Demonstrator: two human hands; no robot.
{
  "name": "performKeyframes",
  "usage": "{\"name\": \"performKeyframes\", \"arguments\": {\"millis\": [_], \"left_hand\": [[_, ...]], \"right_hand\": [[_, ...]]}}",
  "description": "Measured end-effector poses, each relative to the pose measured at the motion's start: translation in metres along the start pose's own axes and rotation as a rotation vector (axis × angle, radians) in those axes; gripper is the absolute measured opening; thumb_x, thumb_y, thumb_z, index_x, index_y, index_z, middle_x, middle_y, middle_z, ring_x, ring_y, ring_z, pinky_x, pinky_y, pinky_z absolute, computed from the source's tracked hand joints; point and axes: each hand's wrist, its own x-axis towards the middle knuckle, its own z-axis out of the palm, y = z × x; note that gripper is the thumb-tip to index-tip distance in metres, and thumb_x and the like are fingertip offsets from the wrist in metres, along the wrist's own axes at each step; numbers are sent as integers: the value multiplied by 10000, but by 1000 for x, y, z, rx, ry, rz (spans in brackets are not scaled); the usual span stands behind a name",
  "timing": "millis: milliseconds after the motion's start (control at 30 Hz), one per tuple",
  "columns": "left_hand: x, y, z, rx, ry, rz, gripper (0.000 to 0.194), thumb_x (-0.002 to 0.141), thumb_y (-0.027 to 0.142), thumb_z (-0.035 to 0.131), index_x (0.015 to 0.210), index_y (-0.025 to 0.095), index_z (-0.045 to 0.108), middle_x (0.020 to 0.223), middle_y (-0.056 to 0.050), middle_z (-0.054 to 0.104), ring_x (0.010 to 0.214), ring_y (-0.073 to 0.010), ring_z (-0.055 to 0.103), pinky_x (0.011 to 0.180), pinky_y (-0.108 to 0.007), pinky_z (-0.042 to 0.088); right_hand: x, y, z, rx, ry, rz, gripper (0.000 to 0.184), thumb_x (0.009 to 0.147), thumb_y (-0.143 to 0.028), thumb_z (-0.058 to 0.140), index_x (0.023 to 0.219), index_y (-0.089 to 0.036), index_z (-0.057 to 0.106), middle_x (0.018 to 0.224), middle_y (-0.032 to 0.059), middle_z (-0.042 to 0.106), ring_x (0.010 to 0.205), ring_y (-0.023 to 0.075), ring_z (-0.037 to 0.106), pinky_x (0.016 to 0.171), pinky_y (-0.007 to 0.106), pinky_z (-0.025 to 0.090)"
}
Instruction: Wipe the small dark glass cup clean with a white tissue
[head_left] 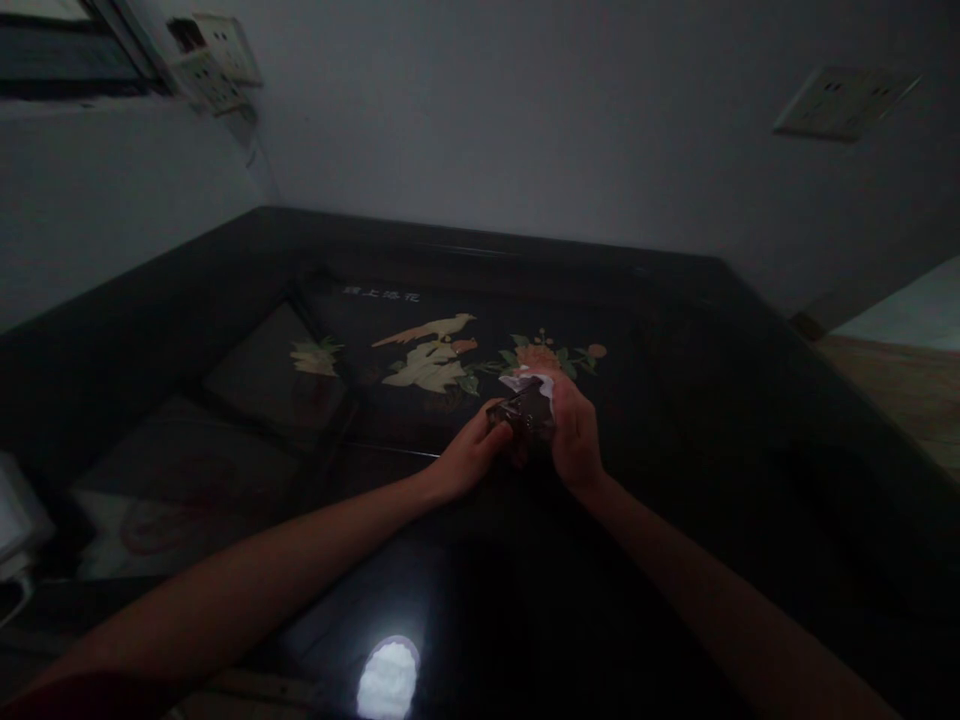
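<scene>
The scene is dim. My left hand [469, 455] and my right hand [574, 435] meet over the middle of a glossy black table [675, 330]. Between them sits a small dark, shiny object [519, 415], which the fingers of both hands close around. A scrap of white material [525, 381], perhaps a tissue or cloth, shows above the object against my right hand's fingers. What the dark object is I cannot make out.
The tabletop bears an inlaid bird-and-flower picture [435, 355] with pale characters above it. White walls stand behind, with sockets at top left [214, 65] and top right [844, 100]. A white thing [19, 520] lies at the left edge. Floor shows at right.
</scene>
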Motion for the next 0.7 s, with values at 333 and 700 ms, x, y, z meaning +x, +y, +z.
{"name": "performKeyframes", "arguments": {"millis": [333, 700], "left_hand": [[1, 3, 2, 68, 23, 3, 622, 707, 687, 556, 1005, 145, 492, 746, -24, 589, 640, -169, 569, 631, -306, 456], [1, 3, 1, 45, 25, -23, 643, 680, 715, 554, 964, 150, 436, 689, 1, 570, 595, -141, 559, 576, -275, 436]], "right_hand": [[3, -14, -10, -508, -219, -559, 279, 894, -230, 423, 1093, -212, 617, 1165, 124, 594, 1071, 269, 548, 888, 450, 465], [4, -16, 0, -135, -67, -186, 341, 960, -220, 275, 970, -194, 615, 980, 83, 640, 987, 199, 586, 886, 373, 459]]}}
